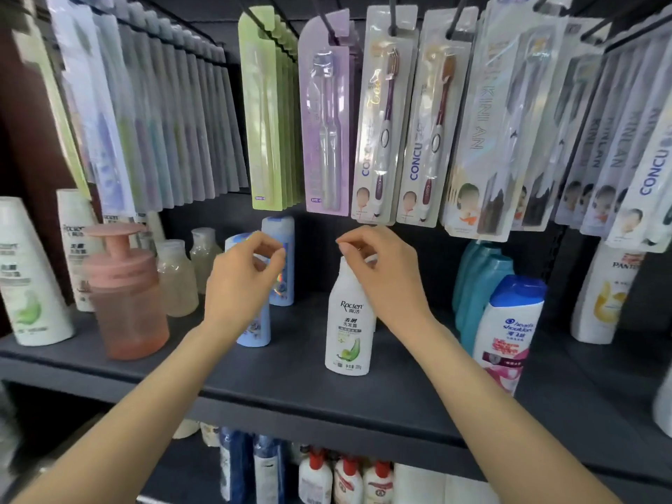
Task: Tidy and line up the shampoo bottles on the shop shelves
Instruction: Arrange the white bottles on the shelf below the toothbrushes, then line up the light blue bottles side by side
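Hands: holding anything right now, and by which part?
Right hand grips the white Raclen bottle at its cap. Left hand, fingers curled, is over the light-blue bottle; its grip cannot be told.

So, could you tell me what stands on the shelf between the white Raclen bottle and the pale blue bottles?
Nothing: in the head view, bare dark shelf separates the white Raclen bottle from the pale blue bottles.

- A white bottle [348, 321] at mid-shelf is showing "Raclen", Chinese characters and "200g" on its label.
- A white bottle with a blue cap [509, 329] is reading "head & shoulders".
- A white bottle at far right [603, 296] is showing "PANTE" — the rest is cut off.
- Hanging toothbrush packs [418, 121] are reading "CONCU"; others [483, 114] are reading "KINLAN".
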`<state>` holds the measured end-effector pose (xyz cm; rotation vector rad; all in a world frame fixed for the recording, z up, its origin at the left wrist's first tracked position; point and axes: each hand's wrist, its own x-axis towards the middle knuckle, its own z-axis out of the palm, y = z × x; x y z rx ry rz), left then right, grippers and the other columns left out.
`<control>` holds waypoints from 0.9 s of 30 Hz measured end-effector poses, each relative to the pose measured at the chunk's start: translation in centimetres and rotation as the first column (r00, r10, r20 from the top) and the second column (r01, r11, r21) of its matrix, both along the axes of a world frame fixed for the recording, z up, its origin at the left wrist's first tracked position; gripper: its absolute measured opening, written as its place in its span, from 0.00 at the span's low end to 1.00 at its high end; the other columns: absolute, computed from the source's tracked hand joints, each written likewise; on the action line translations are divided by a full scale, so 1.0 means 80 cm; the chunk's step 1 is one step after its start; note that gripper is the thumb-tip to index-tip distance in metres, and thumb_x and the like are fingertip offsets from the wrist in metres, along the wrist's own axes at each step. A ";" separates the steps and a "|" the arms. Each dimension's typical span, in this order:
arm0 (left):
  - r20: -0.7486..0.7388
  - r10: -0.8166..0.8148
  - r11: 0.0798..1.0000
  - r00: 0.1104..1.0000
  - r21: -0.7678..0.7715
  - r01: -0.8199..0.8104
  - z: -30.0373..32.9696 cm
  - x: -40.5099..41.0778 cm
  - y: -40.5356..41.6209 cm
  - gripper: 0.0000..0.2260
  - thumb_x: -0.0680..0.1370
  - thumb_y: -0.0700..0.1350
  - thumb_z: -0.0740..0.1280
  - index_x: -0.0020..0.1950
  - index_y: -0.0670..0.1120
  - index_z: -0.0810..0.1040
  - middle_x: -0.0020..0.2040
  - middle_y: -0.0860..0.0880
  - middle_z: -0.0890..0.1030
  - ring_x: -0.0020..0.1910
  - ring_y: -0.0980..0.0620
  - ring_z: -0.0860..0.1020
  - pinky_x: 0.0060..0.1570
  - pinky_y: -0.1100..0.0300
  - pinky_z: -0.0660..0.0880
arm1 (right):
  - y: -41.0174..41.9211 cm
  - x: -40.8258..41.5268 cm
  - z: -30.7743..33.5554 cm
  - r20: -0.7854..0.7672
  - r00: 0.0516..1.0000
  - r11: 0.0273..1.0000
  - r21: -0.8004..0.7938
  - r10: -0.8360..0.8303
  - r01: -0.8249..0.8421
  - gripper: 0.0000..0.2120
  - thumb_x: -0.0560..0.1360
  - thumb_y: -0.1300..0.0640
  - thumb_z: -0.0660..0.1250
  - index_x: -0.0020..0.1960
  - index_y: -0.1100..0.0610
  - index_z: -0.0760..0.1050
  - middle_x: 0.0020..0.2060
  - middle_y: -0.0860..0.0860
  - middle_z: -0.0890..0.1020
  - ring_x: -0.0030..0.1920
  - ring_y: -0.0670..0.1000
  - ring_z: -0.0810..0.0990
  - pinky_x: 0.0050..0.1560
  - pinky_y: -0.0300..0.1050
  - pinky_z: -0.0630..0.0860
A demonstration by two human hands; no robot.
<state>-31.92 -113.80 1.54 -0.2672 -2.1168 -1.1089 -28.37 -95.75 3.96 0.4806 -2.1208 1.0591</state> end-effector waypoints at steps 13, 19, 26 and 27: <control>0.195 -0.373 0.923 0.907 -0.026 0.385 -0.036 -0.045 -0.122 0.23 0.77 0.41 0.66 0.69 0.49 0.64 0.55 0.51 0.76 0.53 0.53 0.76 0.49 0.67 0.73 | -0.150 -0.056 -0.030 0.194 0.978 0.985 0.166 -0.073 0.041 0.24 0.77 0.58 0.64 0.70 0.48 0.65 0.56 0.49 0.67 0.54 0.45 0.69 0.48 0.22 0.64; 0.224 -0.551 0.823 0.804 -0.016 0.568 -0.037 -0.060 -0.144 0.24 0.77 0.41 0.66 0.70 0.51 0.62 0.50 0.53 0.77 0.47 0.64 0.75 0.42 0.78 0.71 | -0.183 -0.070 -0.043 0.193 0.978 0.997 -0.005 -0.077 0.079 0.19 0.75 0.62 0.64 0.62 0.47 0.69 0.54 0.56 0.75 0.50 0.51 0.76 0.52 0.47 0.76; 0.250 -0.634 0.751 0.732 -0.025 0.660 -0.043 -0.053 -0.169 0.29 0.74 0.40 0.70 0.70 0.54 0.60 0.52 0.52 0.75 0.48 0.61 0.76 0.42 0.73 0.73 | -0.206 -0.038 -0.044 0.125 0.992 0.976 -0.210 -0.031 0.057 0.17 0.73 0.67 0.66 0.55 0.48 0.72 0.52 0.47 0.78 0.48 0.43 0.78 0.45 0.44 0.79; 0.271 -0.636 0.741 0.722 -0.044 0.670 -0.044 -0.050 -0.174 0.29 0.74 0.40 0.70 0.69 0.54 0.61 0.51 0.53 0.75 0.47 0.60 0.76 0.42 0.72 0.73 | -0.208 -0.031 -0.043 0.125 0.992 0.957 -0.288 0.000 0.036 0.16 0.73 0.67 0.66 0.55 0.49 0.72 0.51 0.46 0.78 0.46 0.41 0.79 0.44 0.45 0.80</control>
